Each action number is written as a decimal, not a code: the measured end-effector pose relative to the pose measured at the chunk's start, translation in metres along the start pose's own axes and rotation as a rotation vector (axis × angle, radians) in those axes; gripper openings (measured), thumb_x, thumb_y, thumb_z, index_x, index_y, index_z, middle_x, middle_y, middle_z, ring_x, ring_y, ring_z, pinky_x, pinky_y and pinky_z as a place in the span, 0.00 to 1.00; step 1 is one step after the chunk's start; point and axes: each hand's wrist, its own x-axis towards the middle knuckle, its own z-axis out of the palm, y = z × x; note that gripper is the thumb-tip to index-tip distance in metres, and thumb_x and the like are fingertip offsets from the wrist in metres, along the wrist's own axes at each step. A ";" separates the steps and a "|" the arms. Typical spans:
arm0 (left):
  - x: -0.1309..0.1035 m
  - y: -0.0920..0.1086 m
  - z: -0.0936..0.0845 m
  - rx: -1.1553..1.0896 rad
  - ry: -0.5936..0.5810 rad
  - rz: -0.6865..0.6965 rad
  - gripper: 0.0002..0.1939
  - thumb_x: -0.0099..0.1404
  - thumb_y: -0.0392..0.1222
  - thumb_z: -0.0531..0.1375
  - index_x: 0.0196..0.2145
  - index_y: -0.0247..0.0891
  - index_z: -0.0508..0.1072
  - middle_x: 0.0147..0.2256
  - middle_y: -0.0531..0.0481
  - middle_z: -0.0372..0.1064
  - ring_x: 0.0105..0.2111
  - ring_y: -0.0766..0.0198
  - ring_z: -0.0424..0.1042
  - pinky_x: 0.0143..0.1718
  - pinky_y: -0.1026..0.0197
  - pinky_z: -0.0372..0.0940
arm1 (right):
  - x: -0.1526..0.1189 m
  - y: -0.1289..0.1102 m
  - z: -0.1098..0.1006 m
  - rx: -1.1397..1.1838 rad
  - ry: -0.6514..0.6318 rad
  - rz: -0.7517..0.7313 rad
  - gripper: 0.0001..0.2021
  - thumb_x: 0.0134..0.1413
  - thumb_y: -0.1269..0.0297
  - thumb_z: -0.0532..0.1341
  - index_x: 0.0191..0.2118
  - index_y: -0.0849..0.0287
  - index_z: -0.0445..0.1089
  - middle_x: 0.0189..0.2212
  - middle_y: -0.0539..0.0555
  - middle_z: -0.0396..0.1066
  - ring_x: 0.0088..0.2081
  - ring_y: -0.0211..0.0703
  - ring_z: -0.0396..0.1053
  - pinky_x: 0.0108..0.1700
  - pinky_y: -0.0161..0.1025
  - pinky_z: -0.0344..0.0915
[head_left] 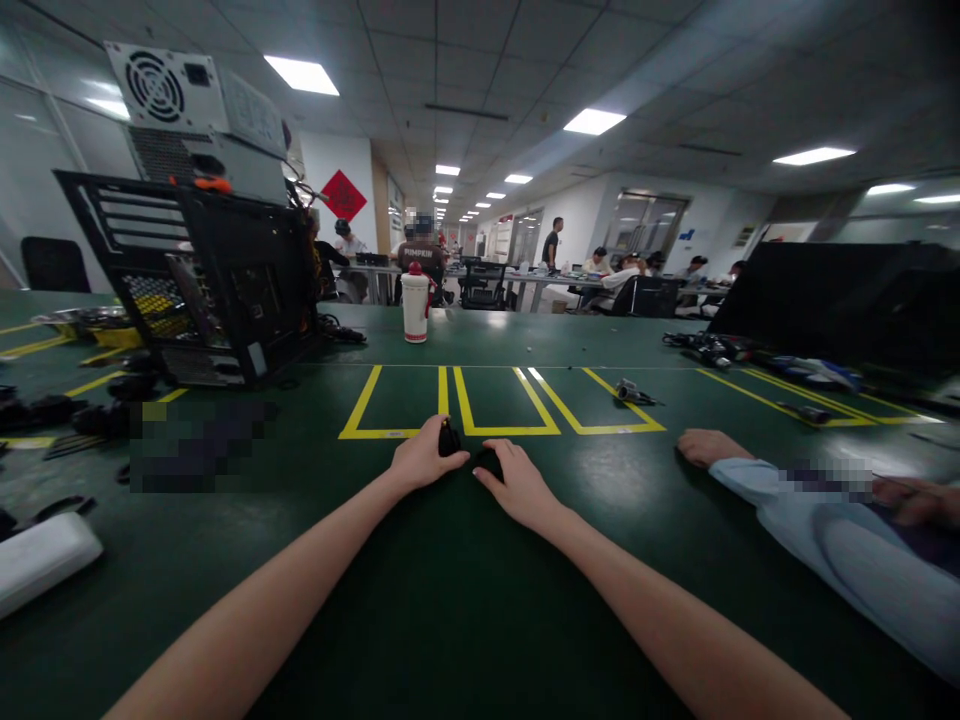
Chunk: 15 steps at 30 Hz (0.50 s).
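Note:
My left hand (421,458) is closed around a small black object (448,438), held upright above the green table, its kind too small to make out. Close beside it, my right hand (517,482) curls its fingers and thumb around a dark piece (490,463), mostly hidden by the fingers. A narrow gap separates the two hands. Just beyond them, yellow tape outlines (510,431) mark the green tabletop (465,600). A small metal-and-black part (630,391) lies in the rightmost of the nearer outlines.
An open black computer case (255,285) with a power supply (172,90) on top stands at left. A white cup (415,310) stands behind the outlines. A white object (45,562) lies at left. At right rest a co-worker's hand (709,447) and a large black panel (840,300).

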 end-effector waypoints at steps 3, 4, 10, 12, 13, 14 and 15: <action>-0.016 0.003 -0.004 -0.011 -0.025 0.021 0.31 0.52 0.54 0.58 0.50 0.40 0.54 0.47 0.45 0.61 0.45 0.53 0.65 0.40 0.56 0.62 | -0.009 -0.007 0.000 -0.058 -0.005 -0.006 0.15 0.49 0.63 0.56 0.45 0.56 0.62 0.44 0.57 0.62 0.48 0.54 0.57 0.50 0.55 0.54; -0.025 0.003 -0.006 -0.017 -0.030 0.037 0.29 0.53 0.53 0.58 0.49 0.41 0.54 0.46 0.45 0.62 0.44 0.53 0.65 0.40 0.56 0.63 | -0.015 -0.012 0.000 -0.071 -0.008 -0.009 0.15 0.49 0.63 0.56 0.45 0.56 0.62 0.44 0.57 0.62 0.48 0.54 0.57 0.50 0.55 0.54; -0.117 -0.002 -0.029 -0.089 -0.144 0.167 0.28 0.53 0.47 0.58 0.50 0.44 0.53 0.46 0.50 0.63 0.44 0.58 0.66 0.43 0.57 0.63 | -0.083 -0.061 -0.002 -0.094 -0.212 -0.057 0.18 0.48 0.66 0.57 0.48 0.54 0.61 0.46 0.56 0.63 0.49 0.54 0.57 0.51 0.54 0.55; -0.153 -0.013 -0.034 -0.077 -0.181 0.185 0.28 0.52 0.44 0.58 0.49 0.46 0.53 0.46 0.50 0.64 0.44 0.58 0.66 0.44 0.57 0.63 | -0.109 -0.075 0.004 -0.088 -0.328 -0.057 0.22 0.46 0.66 0.59 0.50 0.55 0.60 0.48 0.57 0.62 0.50 0.55 0.57 0.52 0.52 0.56; -0.171 -0.020 -0.035 -0.058 -0.182 0.210 0.29 0.50 0.43 0.58 0.50 0.47 0.53 0.46 0.50 0.64 0.44 0.57 0.67 0.44 0.57 0.63 | -0.121 -0.081 0.010 -0.076 -0.388 -0.082 0.24 0.45 0.65 0.60 0.51 0.55 0.58 0.49 0.58 0.62 0.50 0.55 0.57 0.52 0.50 0.57; -0.189 -0.028 -0.036 -0.035 -0.156 0.245 0.31 0.47 0.42 0.59 0.50 0.48 0.54 0.45 0.50 0.65 0.43 0.56 0.68 0.44 0.57 0.64 | -0.131 -0.086 0.018 -0.062 -0.457 -0.122 0.28 0.43 0.63 0.61 0.53 0.56 0.56 0.49 0.59 0.62 0.50 0.56 0.58 0.51 0.50 0.59; -0.206 -0.036 -0.036 -0.012 -0.143 0.264 0.33 0.46 0.42 0.60 0.51 0.48 0.54 0.46 0.50 0.65 0.44 0.54 0.67 0.44 0.56 0.64 | -0.140 -0.091 0.026 -0.046 -0.506 -0.158 0.31 0.42 0.60 0.62 0.54 0.55 0.54 0.49 0.60 0.62 0.49 0.56 0.60 0.50 0.50 0.60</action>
